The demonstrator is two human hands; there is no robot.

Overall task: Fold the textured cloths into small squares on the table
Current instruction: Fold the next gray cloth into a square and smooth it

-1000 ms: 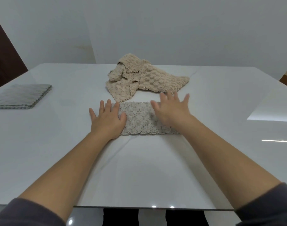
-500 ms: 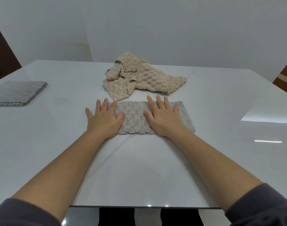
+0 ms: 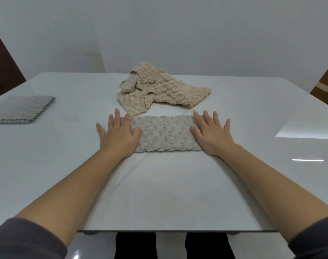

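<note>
Left hand [image 3: 118, 136] and right hand [image 3: 210, 134], fingers spread flat, on opposite end edges of the folded grey cloth [image 3: 164, 133], bare white table [image 3: 159, 193] nearside.

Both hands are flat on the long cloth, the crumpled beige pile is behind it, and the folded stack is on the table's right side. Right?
No. The head view shows the folded stack on the left side of the table, not the right. The rest holds: the left hand and right hand lie flat on the long cloth, with the crumpled beige pile behind it.
</note>
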